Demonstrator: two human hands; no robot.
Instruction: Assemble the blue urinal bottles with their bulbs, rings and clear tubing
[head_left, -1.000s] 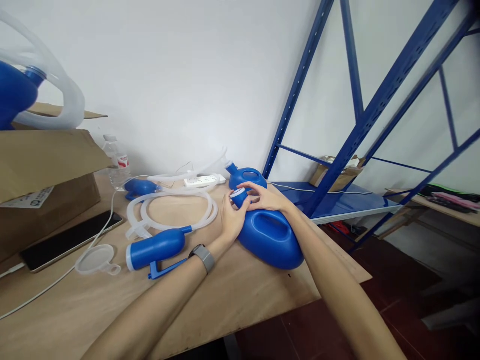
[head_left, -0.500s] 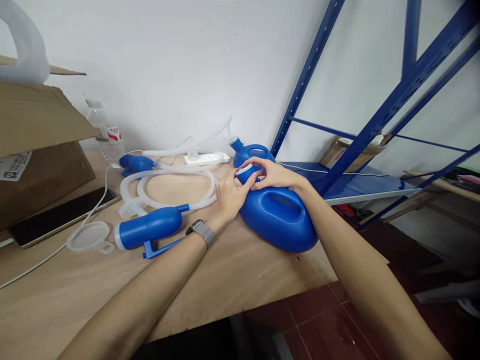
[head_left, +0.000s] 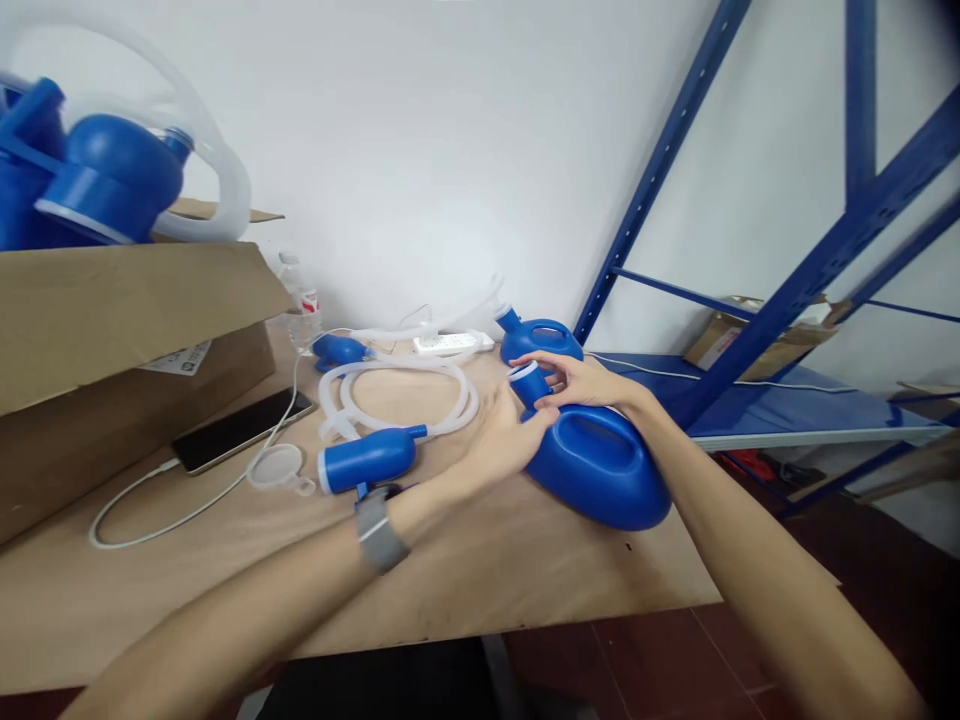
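A blue urinal bottle [head_left: 600, 485] with a loop handle lies on its side on the wooden table, its white-rimmed neck tilted up. My right hand [head_left: 581, 382] has its fingers curled around that neck from behind and the right. On the left of the neck is my left hand [head_left: 501, 435], blurred, with fingers stretched out and the thumb near the bottle. Left of my hands lies a blue cylindrical urinal cup [head_left: 371, 460] with a spout. A coiled clear hose [head_left: 409, 367] rests behind it. A translucent lid [head_left: 276, 466] with a tab lies flat farther left.
A second blue bottle [head_left: 541, 340] stands by the wall near a white power strip [head_left: 450, 344]. Left are an open cardboard box [head_left: 135, 420] with blue parts, a phone [head_left: 240, 430] on a cable and a water bottle [head_left: 304, 315]. A blue metal rack [head_left: 667, 170] stands right.
The view has turned left, showing more blue parts in the box. My left hand has loosened from the bottle's neck, baring its rim. My right hand stays at the neck.
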